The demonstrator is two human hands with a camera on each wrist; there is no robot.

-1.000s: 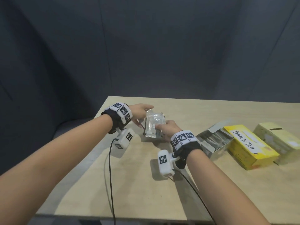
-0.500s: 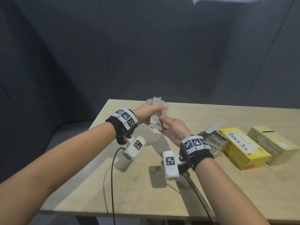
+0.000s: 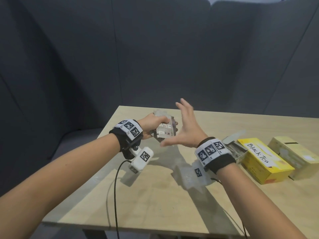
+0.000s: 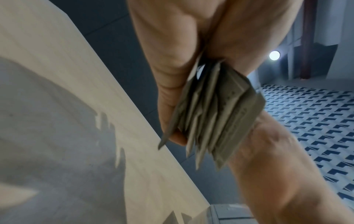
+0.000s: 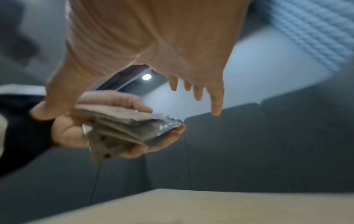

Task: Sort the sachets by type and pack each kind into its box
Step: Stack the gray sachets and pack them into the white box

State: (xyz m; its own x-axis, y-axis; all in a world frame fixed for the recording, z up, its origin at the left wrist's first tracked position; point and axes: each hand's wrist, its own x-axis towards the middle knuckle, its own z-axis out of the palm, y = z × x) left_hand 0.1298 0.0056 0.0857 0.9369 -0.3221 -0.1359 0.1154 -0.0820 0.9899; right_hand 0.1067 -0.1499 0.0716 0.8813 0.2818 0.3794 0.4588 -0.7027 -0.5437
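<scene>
- Sachets (image 3: 164,130): a loose, uneven stack of silver-grey packets, held above the far left part of the table (image 3: 155,195) in the left hand (image 3: 151,125), thumb on top and fingers curled beneath; the left wrist view shows edges fanned and staggered, not squared
- Risk, stack: judged likely to shed packets if the hold relaxes or the stack tilts, since nothing aligns the edges; a dropped packet could slide off the near table edge
- Risk, sorting: packets look alike from here and their print is too blurred to read, so a wrong-box placement is possible unless each is checked
- Right hand (image 3: 185,128): fingers spread wide and holding nothing, just beside the stack; whether it touches the packets cannot be told. A hurried pinch could pull several at once
- Yellow box (image 3: 264,157): marked "Black Tea", lying flat at the right; contents not visible
- Pale yellow box (image 3: 293,152): beside it, further right; appears closed, contents not visible
- Silver box (image 3: 236,147): flap open, partly hidden behind the right wrist; silver packets appear to lie inside, count unclear
</scene>
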